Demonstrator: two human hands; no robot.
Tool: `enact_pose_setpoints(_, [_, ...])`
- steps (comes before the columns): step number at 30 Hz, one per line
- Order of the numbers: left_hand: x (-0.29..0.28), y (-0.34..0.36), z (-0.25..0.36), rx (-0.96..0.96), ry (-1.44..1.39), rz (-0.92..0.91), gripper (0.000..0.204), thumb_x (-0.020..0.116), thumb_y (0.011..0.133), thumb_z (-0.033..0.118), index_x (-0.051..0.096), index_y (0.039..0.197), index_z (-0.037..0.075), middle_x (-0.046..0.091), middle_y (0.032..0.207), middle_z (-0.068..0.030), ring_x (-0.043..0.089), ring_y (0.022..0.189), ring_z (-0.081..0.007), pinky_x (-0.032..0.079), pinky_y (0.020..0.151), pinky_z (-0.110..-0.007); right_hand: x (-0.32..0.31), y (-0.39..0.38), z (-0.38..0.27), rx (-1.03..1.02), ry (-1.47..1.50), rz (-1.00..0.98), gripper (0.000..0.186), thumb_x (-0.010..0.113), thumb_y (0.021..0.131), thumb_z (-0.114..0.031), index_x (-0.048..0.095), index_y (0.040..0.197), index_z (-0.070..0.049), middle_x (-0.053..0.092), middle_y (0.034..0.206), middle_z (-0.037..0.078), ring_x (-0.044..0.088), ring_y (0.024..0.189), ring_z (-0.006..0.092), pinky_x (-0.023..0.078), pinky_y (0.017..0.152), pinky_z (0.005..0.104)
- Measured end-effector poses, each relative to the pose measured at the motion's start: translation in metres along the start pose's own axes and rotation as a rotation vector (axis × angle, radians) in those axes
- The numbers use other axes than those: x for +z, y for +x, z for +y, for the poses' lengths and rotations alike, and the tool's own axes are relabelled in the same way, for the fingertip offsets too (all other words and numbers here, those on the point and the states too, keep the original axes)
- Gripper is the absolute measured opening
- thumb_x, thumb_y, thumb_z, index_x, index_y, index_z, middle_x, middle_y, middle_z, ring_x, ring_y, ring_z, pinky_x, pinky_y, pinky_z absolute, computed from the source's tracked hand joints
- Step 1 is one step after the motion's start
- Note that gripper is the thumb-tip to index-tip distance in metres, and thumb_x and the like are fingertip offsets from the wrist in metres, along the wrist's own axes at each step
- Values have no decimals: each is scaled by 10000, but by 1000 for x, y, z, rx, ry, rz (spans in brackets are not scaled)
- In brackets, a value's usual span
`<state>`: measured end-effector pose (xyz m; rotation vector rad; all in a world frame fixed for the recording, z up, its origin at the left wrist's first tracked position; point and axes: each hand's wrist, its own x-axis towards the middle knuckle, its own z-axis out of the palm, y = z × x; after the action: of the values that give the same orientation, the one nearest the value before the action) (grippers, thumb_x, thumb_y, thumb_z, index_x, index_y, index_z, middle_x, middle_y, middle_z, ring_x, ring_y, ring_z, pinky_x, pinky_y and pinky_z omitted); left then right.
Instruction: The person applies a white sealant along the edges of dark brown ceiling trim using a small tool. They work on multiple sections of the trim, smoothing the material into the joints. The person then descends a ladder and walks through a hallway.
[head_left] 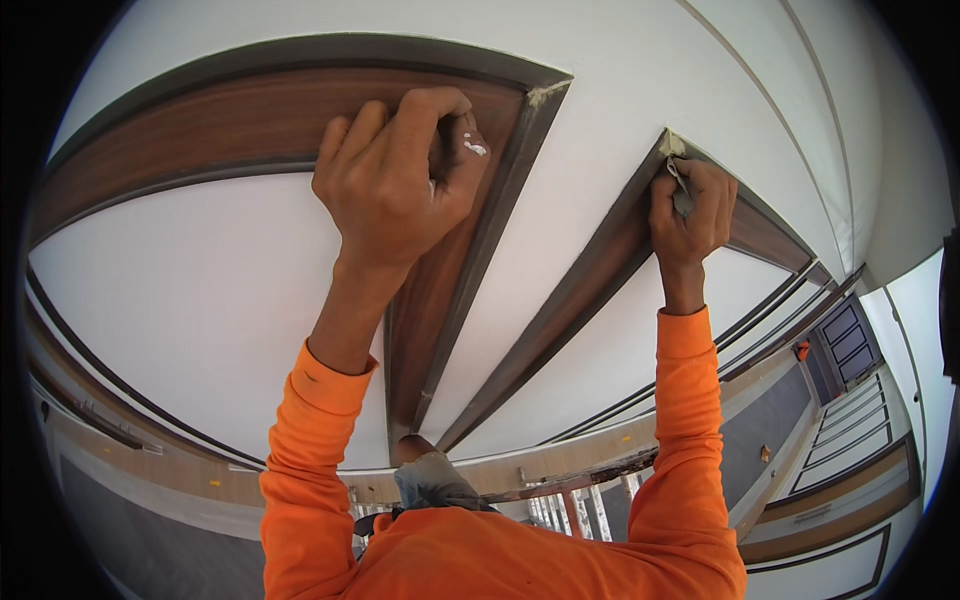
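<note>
1. Head view, right side: the right hand (695, 215) pinches a folded grey sheet (683, 202), possibly sandpaper, just below the pale filler (672, 145) at the peak of the right-hand brown moulding (580, 300).
2. Head view, left side: the left hand (395, 180) is curled, thumb near the bent index finger, in front of the left-hand brown moulding (440, 260); I cannot tell whether it grips anything. A white smear marks its thumb.
3. Between the mouldings runs a white wall strip (530, 230).
</note>
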<state>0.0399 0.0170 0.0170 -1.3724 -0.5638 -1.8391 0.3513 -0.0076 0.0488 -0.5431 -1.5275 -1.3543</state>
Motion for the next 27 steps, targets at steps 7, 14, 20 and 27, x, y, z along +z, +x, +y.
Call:
enact_pose_setpoints(7, [3, 0, 0, 3, -9, 6, 163, 761, 765, 84, 700, 854, 207, 579, 582, 140, 427, 521, -70, 288, 566, -276, -5, -15, 11, 353, 175, 132, 233, 737, 803, 100, 678, 988, -28, 703, 910, 109, 660, 784, 242, 543, 711, 344])
enact_pose_setpoints(14, [2, 1, 0, -19, 10, -4, 136, 775, 790, 107, 708, 859, 204, 550, 557, 129, 422, 514, -72, 283, 564, -279, 0, -8, -5, 231, 157, 11, 199, 733, 806, 105, 684, 954, -18, 707, 901, 89, 668, 733, 220, 551, 686, 305])
enact_pose_setpoints(20, [3, -1, 1, -15, 16, -6, 135, 788, 803, 102, 723, 883, 189, 518, 549, 114, 429, 518, -70, 297, 571, -282, 3, -3, -13, 242, 131, 38, 190, 747, 805, 100, 666, 926, -21, 715, 899, 91, 682, 749, 211, 553, 692, 301])
enact_pose_setpoints(27, [-2, -3, 4, -37, 2, -61, 129, 779, 833, 88, 745, 932, 162, 516, 575, 102, 442, 530, -70, 321, 590, -294, 1, -16, 3, 540, 305, 247, 170, 732, 826, 100, 630, 888, -22, 722, 890, 99, 703, 785, 211, 562, 728, 299])
